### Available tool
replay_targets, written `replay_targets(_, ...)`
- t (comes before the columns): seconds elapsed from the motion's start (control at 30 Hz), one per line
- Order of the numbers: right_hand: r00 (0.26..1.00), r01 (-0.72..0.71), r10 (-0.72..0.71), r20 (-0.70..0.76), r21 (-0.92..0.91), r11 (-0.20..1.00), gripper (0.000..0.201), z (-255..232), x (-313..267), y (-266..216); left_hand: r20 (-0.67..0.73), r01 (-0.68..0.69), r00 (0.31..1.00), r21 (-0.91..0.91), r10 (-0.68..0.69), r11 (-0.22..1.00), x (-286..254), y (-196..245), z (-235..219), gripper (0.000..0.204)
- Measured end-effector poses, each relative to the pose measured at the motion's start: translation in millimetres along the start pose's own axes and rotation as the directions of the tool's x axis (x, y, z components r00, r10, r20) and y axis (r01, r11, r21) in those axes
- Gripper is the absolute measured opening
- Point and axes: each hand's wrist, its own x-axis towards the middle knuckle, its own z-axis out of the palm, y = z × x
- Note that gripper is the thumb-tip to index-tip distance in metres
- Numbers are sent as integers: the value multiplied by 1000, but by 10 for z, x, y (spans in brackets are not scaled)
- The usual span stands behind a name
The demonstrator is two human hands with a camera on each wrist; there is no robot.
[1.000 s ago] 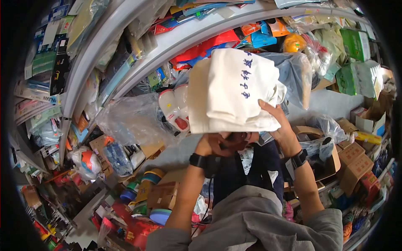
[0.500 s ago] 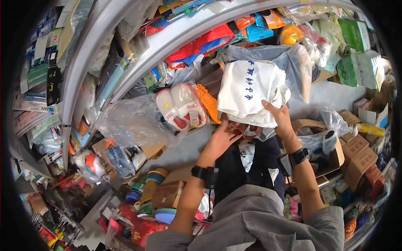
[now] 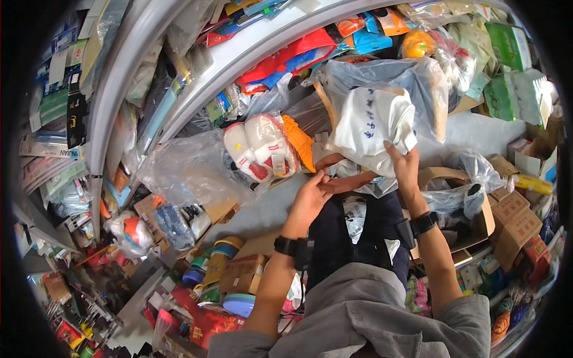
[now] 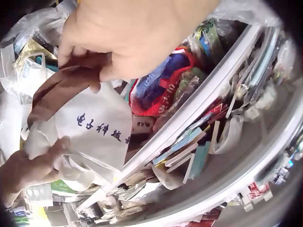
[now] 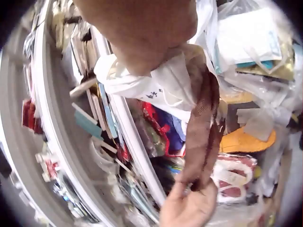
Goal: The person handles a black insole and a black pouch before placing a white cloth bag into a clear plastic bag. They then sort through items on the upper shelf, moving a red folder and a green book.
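A white cloth (image 3: 382, 134) marked with dark characters is held in mid-air in front of the lap, on the near side of the pale curved shelf edge (image 3: 277, 43); it is borne by the hands alone. Its near right corner is gripped by the right hand (image 3: 404, 170), with the thumb laid on top and the other fingers mostly hidden beneath. By the left hand (image 3: 307, 203) the loose end of a brown strip (image 5: 203, 137) is pinched, thumb against fingers closed with little gap, on the person's left of the cloth.

The relation that matters is set by the strip: its long axis is stretched roughly crosswise between the two hands, from the left fingertips to the underside of the white cloth. The strip's outer end is nearer to the left hand, while the body of the cloth is nearer to the right, by which it is touched directly. The strip is seen as two bands with a gap between them. Whether it is sewn to the cloth or only tucked inside cannot fairly be told, since the join is covered by folds.
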Motion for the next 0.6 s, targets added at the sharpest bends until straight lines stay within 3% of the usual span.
replay_targets(0.1, 969, 220, -175, 172, -297, 929, 47, -16, -177, -88, -1, 48, 999, 90, -48, 995, 92, 104, 145, 25)
replay_targets(0.13, 926, 335, -255, 278, -295, 895, 48, 7, -226, -239, 236, 19, 970, 190, -64, 982, 178, 153, 88, 39)
replay_targets(0.17, 898, 387, -267, 350, -341, 857, 50, 35, -262, -385, 236, 18, 970, 190, -63, 982, 220, 150, 28, 39)
replay_targets(0.2, 866, 440, -272, 421, -381, 813, 51, 57, -282, -489, 129, 77, 988, 50, -83, 996, 130, 206, 254, 52)
replay_targets(0.23, 787, 581, -363, 498, -402, 707, 55, 69, -262, -526, 24, 119, 993, -97, -117, 988, 50, 255, 437, 64)
replay_targets(0.27, 741, 638, -374, 557, -412, 650, 55, 84, -265, -585, 33, 99, 995, -34, -98, 994, 2, 298, 518, 85)
replay_targets(0.33, 632, 760, -375, 678, -451, 467, 57, 95, -277, -606, 235, 10, 972, -92, 11, 996, -55, 318, 572, 86)
replay_targets(0.37, 579, 803, -385, 719, -420, 423, 56, 113, -281, -614, 123, -128, 983, -43, 133, 991, -63, 281, 618, 86)
replay_targets(0.4, 523, 842, -392, 757, -387, 376, 54, 145, -287, -630, 108, -141, 984, -33, 143, 990, -106, 278, 640, 84)
replay_targets(0.47, 489, 867, -417, 766, -374, 331, 49, 195, -327, -616, 86, -164, 983, -15, 164, 986, -186, 283, 587, 80)
replay_targets(0.57, 478, 870, -389, 787, -366, 330, 47, 209, -387, -499, 314, -71, 944, -112, 103, 991, -224, 267, 217, 77)
replay_targets(0.6, 476, 869, -378, 794, -360, 340, 47, 208, -401, -478, 312, -67, 945, -111, 99, 992, -240, 246, 206, 77)
